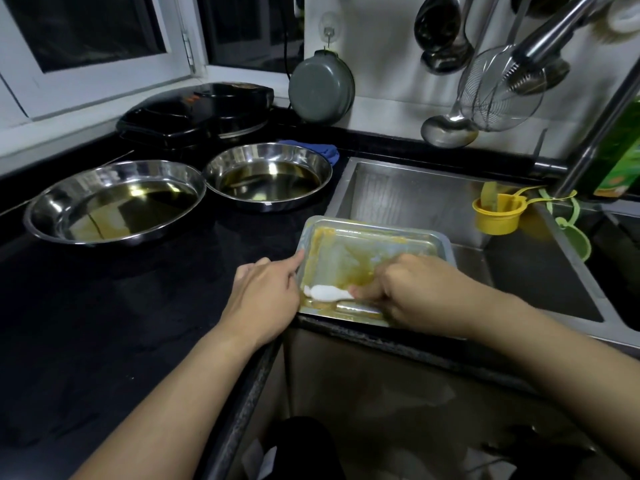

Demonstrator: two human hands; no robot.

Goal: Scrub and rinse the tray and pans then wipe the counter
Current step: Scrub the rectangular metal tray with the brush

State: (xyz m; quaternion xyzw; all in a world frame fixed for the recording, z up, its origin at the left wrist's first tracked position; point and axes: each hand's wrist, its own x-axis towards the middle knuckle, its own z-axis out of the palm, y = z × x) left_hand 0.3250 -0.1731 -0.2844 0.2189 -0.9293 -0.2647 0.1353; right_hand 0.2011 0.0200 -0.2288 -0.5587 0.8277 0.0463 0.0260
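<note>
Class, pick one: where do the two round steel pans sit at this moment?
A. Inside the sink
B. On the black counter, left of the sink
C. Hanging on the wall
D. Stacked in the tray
B: both round steel pans rest on the black counter, left of the sink.

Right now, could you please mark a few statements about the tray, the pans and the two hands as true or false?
1. The tray lies at the sink's near left corner, smeared with yellow residue. True.
2. The right hand is empty. False: it holds a white scraper inside the tray.
3. The left hand touches the tray's left rim. True.
4. Both round pans stand in the sink. False: they sit on the black counter, left of it.
5. A blue cloth lies behind the nearer-to-sink pan. True.
</note>
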